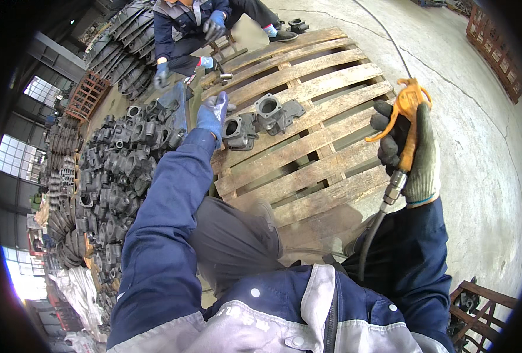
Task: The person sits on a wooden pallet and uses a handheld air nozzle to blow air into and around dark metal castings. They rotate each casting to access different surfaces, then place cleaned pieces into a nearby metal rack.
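Observation:
My right hand [417,138], in a dark-palmed glove with a pale knitted cuff, is closed round an orange air blow gun [411,120]. A metal coupling [395,187] joins the gun's lower end to a dark hose. On the left, my left hand [212,113] in a blue glove is held out over the pallet's edge with its fingers stretched and apart. Right beside it stands a grey metal casting [239,132] with a round bore; whether the hand touches it I cannot tell. A second casting [278,112], with a flanged opening facing up, sits just to the right.
Both castings rest on a slatted wooden pallet [325,120]. A large heap of similar castings [119,165] lies to my left. Across the pallet a co-worker [184,29] in blue gloves sits low. Rusty metal racks [496,53] stand at the far right on the concrete floor.

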